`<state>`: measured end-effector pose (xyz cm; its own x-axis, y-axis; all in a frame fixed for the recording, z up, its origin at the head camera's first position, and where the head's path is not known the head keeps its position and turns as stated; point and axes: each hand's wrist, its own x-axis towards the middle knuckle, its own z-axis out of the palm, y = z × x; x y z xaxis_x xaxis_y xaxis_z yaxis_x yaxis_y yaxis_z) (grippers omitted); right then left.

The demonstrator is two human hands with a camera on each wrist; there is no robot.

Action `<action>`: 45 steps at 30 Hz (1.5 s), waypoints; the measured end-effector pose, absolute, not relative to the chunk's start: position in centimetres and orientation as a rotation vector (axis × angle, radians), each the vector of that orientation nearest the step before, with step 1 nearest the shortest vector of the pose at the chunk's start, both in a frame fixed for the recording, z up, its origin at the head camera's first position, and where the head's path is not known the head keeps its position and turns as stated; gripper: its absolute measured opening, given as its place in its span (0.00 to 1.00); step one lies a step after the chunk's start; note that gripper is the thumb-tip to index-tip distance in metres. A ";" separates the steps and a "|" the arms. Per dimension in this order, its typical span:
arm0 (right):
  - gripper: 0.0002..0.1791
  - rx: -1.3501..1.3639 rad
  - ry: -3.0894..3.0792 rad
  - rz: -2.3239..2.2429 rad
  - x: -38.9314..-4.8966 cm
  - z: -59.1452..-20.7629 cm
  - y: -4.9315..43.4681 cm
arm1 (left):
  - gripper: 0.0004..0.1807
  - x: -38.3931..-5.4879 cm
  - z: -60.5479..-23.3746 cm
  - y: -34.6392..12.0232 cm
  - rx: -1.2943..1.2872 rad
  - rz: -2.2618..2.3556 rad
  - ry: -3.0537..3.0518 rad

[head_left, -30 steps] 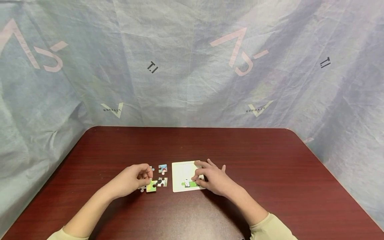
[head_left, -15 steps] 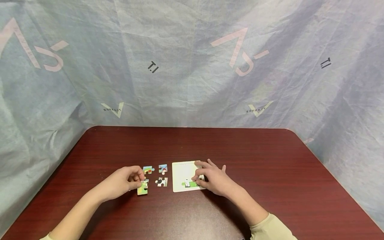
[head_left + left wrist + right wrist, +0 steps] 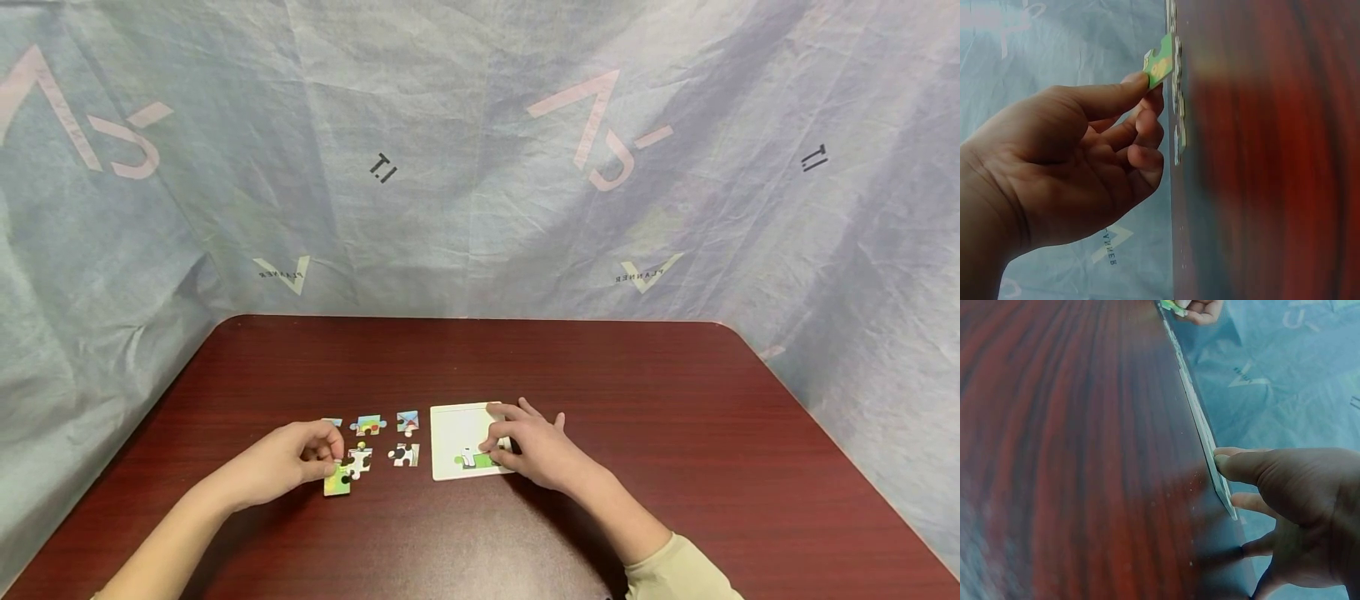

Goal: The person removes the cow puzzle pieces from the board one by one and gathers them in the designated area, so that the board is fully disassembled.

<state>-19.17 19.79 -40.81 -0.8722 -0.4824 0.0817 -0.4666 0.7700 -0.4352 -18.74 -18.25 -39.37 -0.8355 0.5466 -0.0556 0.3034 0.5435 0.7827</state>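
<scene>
My left hand (image 3: 288, 462) pinches a green jigsaw piece (image 3: 337, 481) between thumb and fingertips, held just above the table at the left end of the loose pieces. In the left wrist view the green piece (image 3: 1161, 64) is tilted, with a yellow patch on it. My right hand (image 3: 536, 446) rests with spread fingers on the right side of a pale puzzle tray (image 3: 453, 425). In the tray's lower part lie green and white jigsaw pieces (image 3: 468, 457), partly hidden under the fingertips. The right wrist view shows the tray (image 3: 1197, 419) edge-on, with the right thumb touching it.
Loose jigsaw pieces lie left of the tray: a blue and red one (image 3: 407, 421), a black and white one (image 3: 406, 454), a blue and green one (image 3: 369, 425) and a white one (image 3: 360, 461). A grey curtain (image 3: 465, 167) hangs behind the dark red table (image 3: 615, 367).
My left hand has moved left with the green jigsaw piece, uncovering loose pieces beneath its path. The right hand and the tray have stayed in place.
</scene>
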 end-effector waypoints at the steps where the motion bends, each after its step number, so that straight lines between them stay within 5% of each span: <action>1: 0.07 -0.783 2.924 -0.703 -19.2 -40.8 19.8 | 0.06 -18.7 -39.4 -18.4 0.708 1.179 2.486; 45: 0.08 -0.787 2.922 -0.689 -19.3 -40.9 19.7 | 0.12 -18.2 -38.8 -20.2 0.677 0.903 2.557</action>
<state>-19.33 19.74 -40.87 -0.8708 -0.4857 0.0765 -0.4687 0.7729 -0.4277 -18.23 -20.18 -38.79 -0.8268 0.5396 -0.1590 0.3201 0.6838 0.6557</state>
